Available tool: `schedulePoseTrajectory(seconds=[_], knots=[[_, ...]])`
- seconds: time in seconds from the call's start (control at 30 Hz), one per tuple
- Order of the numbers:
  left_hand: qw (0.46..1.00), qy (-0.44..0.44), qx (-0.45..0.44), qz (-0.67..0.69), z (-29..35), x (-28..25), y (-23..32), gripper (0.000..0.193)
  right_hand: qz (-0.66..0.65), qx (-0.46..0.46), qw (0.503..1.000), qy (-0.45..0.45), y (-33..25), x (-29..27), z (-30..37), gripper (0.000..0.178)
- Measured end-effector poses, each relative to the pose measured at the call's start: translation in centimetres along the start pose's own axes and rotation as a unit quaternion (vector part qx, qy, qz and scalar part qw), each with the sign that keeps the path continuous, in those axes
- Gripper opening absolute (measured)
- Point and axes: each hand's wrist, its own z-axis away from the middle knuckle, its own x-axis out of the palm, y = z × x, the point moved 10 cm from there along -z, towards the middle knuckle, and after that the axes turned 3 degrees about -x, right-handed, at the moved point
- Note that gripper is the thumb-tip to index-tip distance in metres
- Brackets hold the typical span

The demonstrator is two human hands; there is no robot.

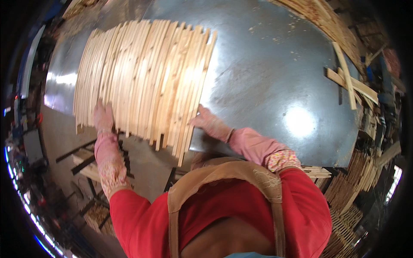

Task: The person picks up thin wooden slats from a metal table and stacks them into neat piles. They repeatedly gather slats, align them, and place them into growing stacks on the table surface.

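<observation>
A wide row of narrow, pale wooden strips [142, 77] lies side by side on a dark, shiny metal table, with uneven ends hanging past its near edge. My left hand [103, 117], in a pinkish glove, rests on the near left part of the row with its fingers stretched over the strips. At the row's right side, my right hand [211, 124] touches the outermost strip near its lower end, thumb and fingers apart. Both forearms wear pink sleeve covers with flowered cuffs. The undersides of the fingers are hidden.
The metal table [258, 69] extends to the right of the row. Loose wooden pieces [352, 84] lie across its right edge, with a larger wooden board [322, 21] behind. Stacked strips [355, 176] stand at the lower right. Below left is a rack [88, 165] holding wood.
</observation>
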Motion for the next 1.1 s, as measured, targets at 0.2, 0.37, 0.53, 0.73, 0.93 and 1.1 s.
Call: schedulePoseTrajectory(seconds=[0.2, 0.37, 0.53, 0.73, 0.93, 1.1], knots=[[1.000, -0.020, -0.003, -0.009, -1.4, 6.2, -3.2, 0.075, 0.180, 0.022, 0.982, -0.046, 4.2, -4.5, -0.5, 0.086], [0.981, -0.101, -0.160, -0.038, 6.0, 0.5, 5.6, 0.082, 0.377, -0.029, 0.925, 0.045, 3.4, -20.6, 5.9, 0.083], [0.910, 0.075, -0.152, 0.378, 15.7, 6.4, 18.2, 0.073, 0.565, -0.021, 0.741, 0.362, -0.3, -51.5, 22.1, 0.068], [0.925, -0.039, 0.140, 0.351, 29.6, 9.4, 51.9, 0.063, 0.583, 0.201, 0.535, 0.577, -7.7, -78.9, 43.5, 0.077], [0.754, -0.335, 0.305, 0.476, 44.8, 13.1, 87.5, 0.080, 0.320, 0.119, 0.765, 0.546, 1.8, -82.3, 41.0, 0.085], [0.656, -0.562, 0.223, 0.453, 51.9, 15.0, 101.8, 0.083, 0.388, 0.071, 0.915, 0.082, -0.6, -64.2, 36.7, 0.074]])
